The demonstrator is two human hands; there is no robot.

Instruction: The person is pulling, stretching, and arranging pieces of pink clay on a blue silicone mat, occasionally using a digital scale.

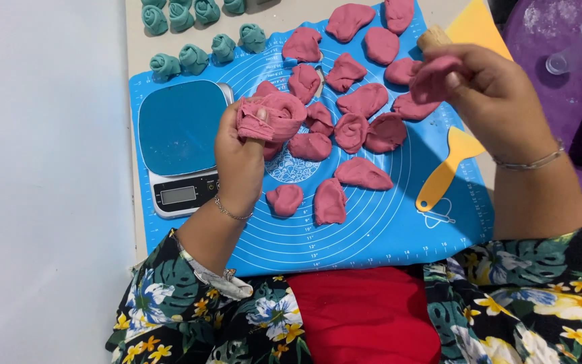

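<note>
Two hands work pink dough: left hand (240,145) fingers clench a rolled piece (272,116), right hand (486,94) fingers pinch a smaller lump (432,77). Below the fingers, many pink pieces (362,174) lie unrolled on the blue mat (372,236); teal rolls (193,57) sit finished beyond the scale (180,135). A yellow scraper (446,172) lies under the right fingers on the pale surface (136,34).

Bare mat (372,236) below dough pieces (345,128)
</note>
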